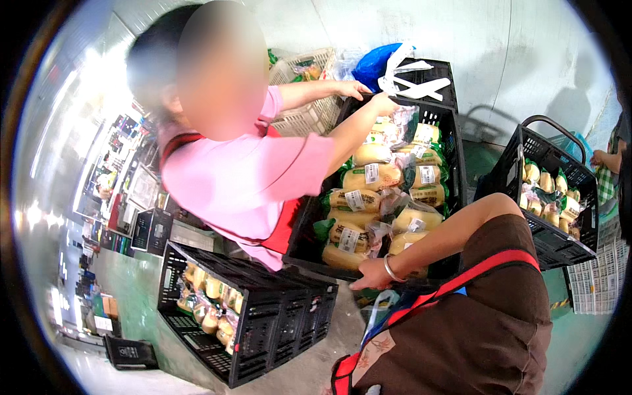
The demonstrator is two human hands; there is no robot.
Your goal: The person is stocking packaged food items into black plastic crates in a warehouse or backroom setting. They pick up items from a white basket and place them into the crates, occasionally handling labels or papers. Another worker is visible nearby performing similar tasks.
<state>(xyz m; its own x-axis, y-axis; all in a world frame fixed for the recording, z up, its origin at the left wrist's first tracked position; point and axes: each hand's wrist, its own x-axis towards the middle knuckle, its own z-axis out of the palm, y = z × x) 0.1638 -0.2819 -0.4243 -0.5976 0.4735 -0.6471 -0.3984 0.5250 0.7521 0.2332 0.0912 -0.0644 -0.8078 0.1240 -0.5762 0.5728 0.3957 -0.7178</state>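
1. Black crate point(458, 164), open-topped, at the middle of the view; filled with yellow packs point(355, 201) — oblong, clear-wrapped, white-labelled, laid in rough rows.
2. Right hand point(375, 273) at the near rim of that crate, seemingly touching; fingers partly hidden, so cannot tell whether clamped on it.
3. Forearm point(441, 234) sloping down leftward over the crate's near right corner; bent sharply at a raised elbow; banded at the wrist by a silver bracelet point(393, 270); covered above by a brown sleeve point(500, 247).
4. Left hand out of view; cannot tell its state.
5. Co-worker point(296, 181) in pink at the crate's left side; both arms stretched toward its far end, hands at the rim.
6. Floor point(131, 283) greenish and grey; bearing a second crate point(283, 316) at lower left, with similar packs inside; at right, a third crate point(559, 243) beside a curved handle point(569, 125).
7. Pale wall point(447, 33) behind; blue bag point(376, 66) and white straps point(421, 89) beyond the far end — pale basket point(299, 118) nearby; bright lights far left.
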